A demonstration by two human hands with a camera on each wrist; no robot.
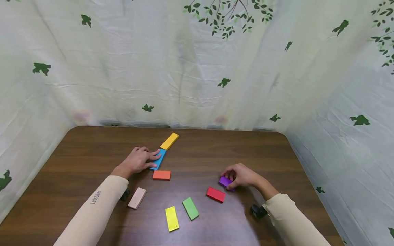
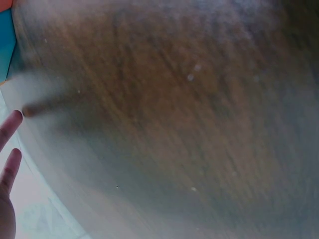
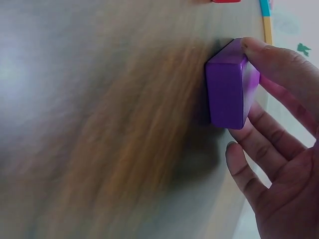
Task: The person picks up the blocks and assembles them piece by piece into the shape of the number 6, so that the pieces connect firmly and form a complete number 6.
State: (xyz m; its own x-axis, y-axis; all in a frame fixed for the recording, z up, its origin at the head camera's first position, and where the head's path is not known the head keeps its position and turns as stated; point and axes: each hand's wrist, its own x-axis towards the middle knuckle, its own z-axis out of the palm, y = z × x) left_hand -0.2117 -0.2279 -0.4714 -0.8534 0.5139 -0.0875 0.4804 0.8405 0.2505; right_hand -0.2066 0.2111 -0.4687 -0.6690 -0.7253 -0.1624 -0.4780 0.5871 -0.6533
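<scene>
My left hand (image 1: 139, 160) rests at the blue block (image 1: 159, 160), its thumb and fingers extended onto it. In the left wrist view, two straight fingers (image 2: 10, 130) are apart from the blue block (image 2: 6, 45), which is cut off at the edge. Touching the blue block's far end is an orange-yellow block (image 1: 169, 141); an orange block (image 1: 161, 175) lies just below its near end. On the right, my right hand (image 1: 243, 176) pinches a purple block (image 1: 225, 181) between thumb and fingers. The right wrist view shows the purple block (image 3: 227, 94) close up, slightly tilted.
A red block (image 1: 215, 194) lies just left of and nearer than the purple one. Green (image 1: 190, 208), yellow (image 1: 172, 219) and pale pink (image 1: 136, 198) blocks lie spread along the near part of the brown wooden table (image 1: 92, 153). A leaf-patterned curtain (image 1: 123, 68) hangs behind.
</scene>
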